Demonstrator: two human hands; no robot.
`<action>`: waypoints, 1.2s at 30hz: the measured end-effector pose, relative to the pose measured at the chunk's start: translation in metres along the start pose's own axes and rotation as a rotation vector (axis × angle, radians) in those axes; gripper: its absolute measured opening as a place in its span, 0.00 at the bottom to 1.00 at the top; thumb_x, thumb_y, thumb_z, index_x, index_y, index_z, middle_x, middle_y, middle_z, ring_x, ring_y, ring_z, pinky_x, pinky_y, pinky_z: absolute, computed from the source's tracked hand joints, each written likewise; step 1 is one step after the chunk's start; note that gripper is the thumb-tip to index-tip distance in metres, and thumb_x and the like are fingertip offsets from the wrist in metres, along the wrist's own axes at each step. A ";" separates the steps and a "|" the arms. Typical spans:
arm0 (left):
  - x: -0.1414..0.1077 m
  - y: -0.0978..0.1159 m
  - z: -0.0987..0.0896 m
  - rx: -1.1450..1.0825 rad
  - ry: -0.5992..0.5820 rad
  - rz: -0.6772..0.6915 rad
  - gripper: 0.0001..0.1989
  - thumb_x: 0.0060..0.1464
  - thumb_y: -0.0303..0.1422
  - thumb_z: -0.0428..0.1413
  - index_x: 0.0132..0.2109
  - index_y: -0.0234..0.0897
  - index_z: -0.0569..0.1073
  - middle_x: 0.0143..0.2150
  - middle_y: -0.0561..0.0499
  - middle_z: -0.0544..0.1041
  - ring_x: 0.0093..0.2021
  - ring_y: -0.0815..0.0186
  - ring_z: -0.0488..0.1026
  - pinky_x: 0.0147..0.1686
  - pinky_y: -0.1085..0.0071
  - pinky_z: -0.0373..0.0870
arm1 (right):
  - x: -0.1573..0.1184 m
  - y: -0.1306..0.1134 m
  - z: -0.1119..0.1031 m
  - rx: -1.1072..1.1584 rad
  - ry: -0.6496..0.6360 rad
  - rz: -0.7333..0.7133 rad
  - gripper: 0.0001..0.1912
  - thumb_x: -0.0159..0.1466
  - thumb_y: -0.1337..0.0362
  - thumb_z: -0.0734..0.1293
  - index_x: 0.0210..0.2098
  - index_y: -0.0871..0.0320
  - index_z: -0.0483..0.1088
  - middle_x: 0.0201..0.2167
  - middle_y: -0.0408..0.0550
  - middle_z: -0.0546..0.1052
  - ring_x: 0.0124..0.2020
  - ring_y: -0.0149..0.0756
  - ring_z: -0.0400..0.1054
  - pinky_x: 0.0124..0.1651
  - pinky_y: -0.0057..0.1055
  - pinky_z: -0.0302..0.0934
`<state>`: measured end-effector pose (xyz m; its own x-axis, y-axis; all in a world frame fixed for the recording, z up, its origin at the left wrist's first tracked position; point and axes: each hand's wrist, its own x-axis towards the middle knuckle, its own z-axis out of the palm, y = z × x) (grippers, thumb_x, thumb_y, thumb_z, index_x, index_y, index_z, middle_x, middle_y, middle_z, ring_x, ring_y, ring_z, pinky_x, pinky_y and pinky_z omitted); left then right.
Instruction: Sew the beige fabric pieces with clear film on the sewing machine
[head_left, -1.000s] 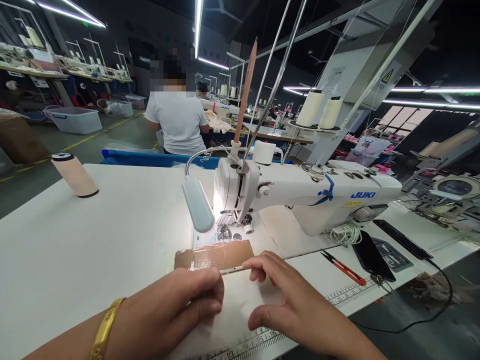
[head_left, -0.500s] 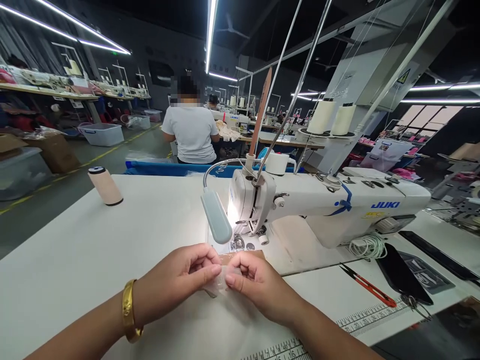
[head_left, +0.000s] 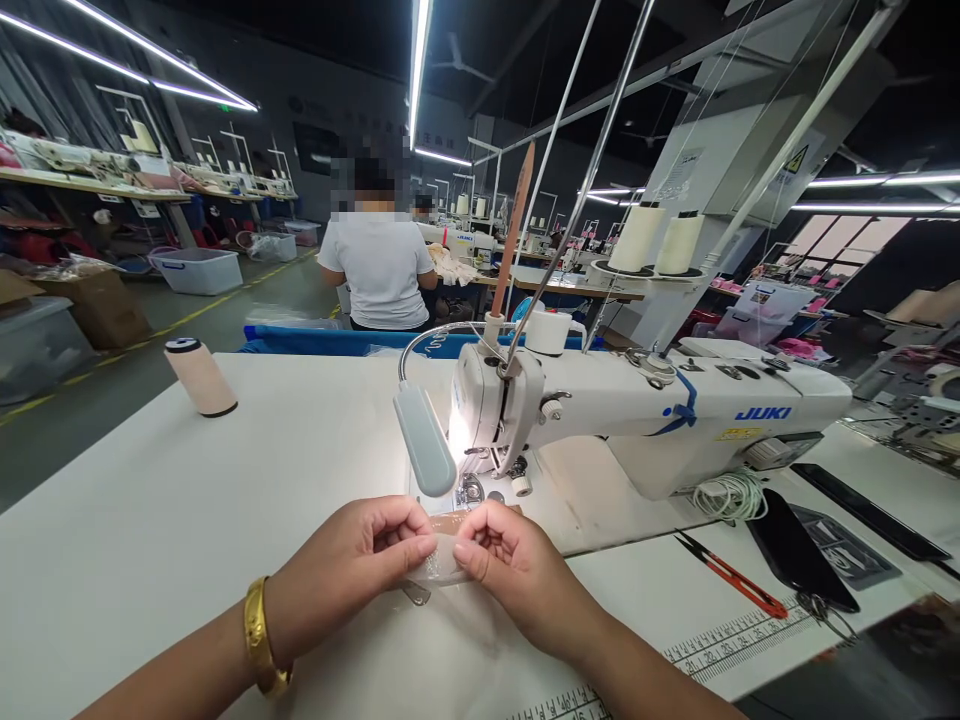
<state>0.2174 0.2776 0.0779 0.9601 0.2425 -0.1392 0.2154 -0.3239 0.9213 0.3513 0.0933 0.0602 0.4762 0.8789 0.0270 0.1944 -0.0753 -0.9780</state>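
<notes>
Between my two hands is a small, translucent piece that looks like a clear plastic bag (head_left: 444,565); its contents are hard to make out. My left hand (head_left: 379,545) pinches its left edge between thumb and fingers. The opposite edge sits pinched in my right hand (head_left: 517,570). Behind my fingertips a flat brown strip (head_left: 448,522) shows on the table, partly covered. Just beyond is the needle area of a white JUKI sewing machine (head_left: 585,390). A grey metal tip (head_left: 416,594) pokes out below my left fingers.
A thread spool (head_left: 201,378) stands at the left of the white table (head_left: 300,440). To the right lie red-handled thread snips (head_left: 735,578), a black phone (head_left: 802,550) and coiled cord (head_left: 731,497). A lamp (head_left: 425,440) hangs beside the machine head. Someone in a white shirt (head_left: 379,265) sits ahead.
My hands have drawn slightly apart, so more of the clear plastic shows flat between them. The view has shifted a little.
</notes>
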 end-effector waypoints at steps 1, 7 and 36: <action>0.000 0.000 0.000 -0.007 0.000 -0.001 0.19 0.60 0.50 0.60 0.34 0.38 0.76 0.29 0.55 0.71 0.31 0.65 0.64 0.32 0.71 0.60 | 0.000 0.000 0.000 -0.005 0.005 -0.007 0.16 0.67 0.50 0.69 0.34 0.55 0.69 0.32 0.42 0.68 0.35 0.36 0.61 0.39 0.34 0.57; 0.001 0.004 -0.002 -0.001 -0.010 -0.027 0.21 0.57 0.53 0.60 0.35 0.38 0.77 0.30 0.54 0.70 0.32 0.64 0.64 0.33 0.70 0.61 | 0.000 0.004 -0.002 0.024 0.007 0.008 0.17 0.68 0.47 0.69 0.35 0.55 0.69 0.32 0.42 0.67 0.35 0.36 0.61 0.39 0.32 0.56; 0.045 0.025 -0.004 0.617 -0.059 0.128 0.12 0.52 0.37 0.60 0.26 0.41 0.66 0.27 0.54 0.70 0.29 0.63 0.66 0.29 0.69 0.57 | -0.021 0.002 0.011 -0.549 0.035 -0.059 0.15 0.64 0.72 0.66 0.27 0.53 0.57 0.26 0.40 0.67 0.30 0.35 0.61 0.34 0.32 0.53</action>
<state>0.2655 0.2840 0.0958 0.9895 0.1218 -0.0777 0.1444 -0.8189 0.5555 0.3320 0.0801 0.0552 0.4775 0.8735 0.0946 0.6357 -0.2692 -0.7235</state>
